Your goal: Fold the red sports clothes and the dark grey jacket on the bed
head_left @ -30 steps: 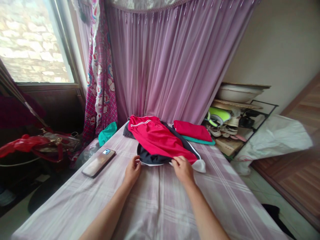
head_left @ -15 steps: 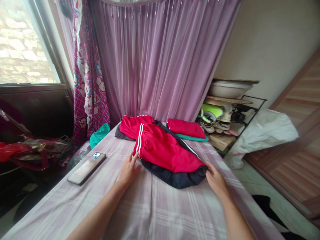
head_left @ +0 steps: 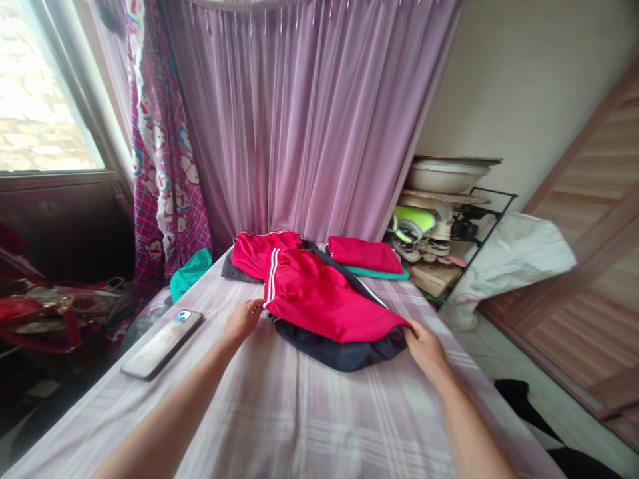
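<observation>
1. L hand (head_left: 243, 320): fingers nearly closed, pinching red garment (head_left: 324, 296) at its L edge, by the white stripes.
2. R hand (head_left: 424, 342): thumb + fingers tog., gripping same garment's near R corner.
3. Garment lies btwn hands on plaid cloth (head_left: 309, 426); navy fabric (head_left: 344, 354) shows under its near edge.
4. Phone (head_left: 162, 346) on cloth, L of L hand.
5. Far R: folded red cloth (head_left: 363, 255) atop teal cloth (head_left: 387, 273).
</observation>
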The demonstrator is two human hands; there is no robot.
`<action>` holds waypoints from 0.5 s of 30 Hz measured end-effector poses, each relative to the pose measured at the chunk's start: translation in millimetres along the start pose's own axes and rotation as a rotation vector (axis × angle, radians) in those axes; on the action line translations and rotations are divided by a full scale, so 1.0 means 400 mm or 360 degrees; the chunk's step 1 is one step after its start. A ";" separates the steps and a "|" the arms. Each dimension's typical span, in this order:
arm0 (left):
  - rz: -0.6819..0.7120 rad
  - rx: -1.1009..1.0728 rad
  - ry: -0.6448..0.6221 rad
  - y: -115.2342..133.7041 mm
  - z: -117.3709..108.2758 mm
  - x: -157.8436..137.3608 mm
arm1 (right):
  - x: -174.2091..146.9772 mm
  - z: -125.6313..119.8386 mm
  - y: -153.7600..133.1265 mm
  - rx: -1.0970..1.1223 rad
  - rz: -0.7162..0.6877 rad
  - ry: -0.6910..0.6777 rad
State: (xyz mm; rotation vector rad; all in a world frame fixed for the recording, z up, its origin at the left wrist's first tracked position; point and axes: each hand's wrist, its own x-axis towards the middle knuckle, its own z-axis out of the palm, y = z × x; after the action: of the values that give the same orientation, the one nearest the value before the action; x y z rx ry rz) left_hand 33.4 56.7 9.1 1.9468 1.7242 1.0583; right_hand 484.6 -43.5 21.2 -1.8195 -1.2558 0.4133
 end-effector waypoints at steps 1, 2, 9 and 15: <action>-0.0013 -0.0054 0.0082 0.001 -0.015 0.008 | 0.007 -0.002 -0.010 0.0033 -0.0019 0.0043; -0.0028 -0.0110 0.0167 0.002 -0.034 0.019 | 0.015 -0.004 -0.023 0.0065 -0.0056 0.0074; -0.0054 -0.0552 0.0477 0.070 -0.225 0.070 | 0.056 -0.041 -0.183 0.0110 -0.0322 0.0310; 0.0039 -0.1004 0.0664 0.191 -0.378 0.025 | 0.032 -0.139 -0.319 0.0105 -0.0502 0.0470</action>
State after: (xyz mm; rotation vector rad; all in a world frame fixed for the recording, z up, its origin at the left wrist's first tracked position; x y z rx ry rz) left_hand -20.3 16.3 165.0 1.4136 1.2987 1.8448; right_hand 452.2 -42.7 157.4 -1.5271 -1.2739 0.0093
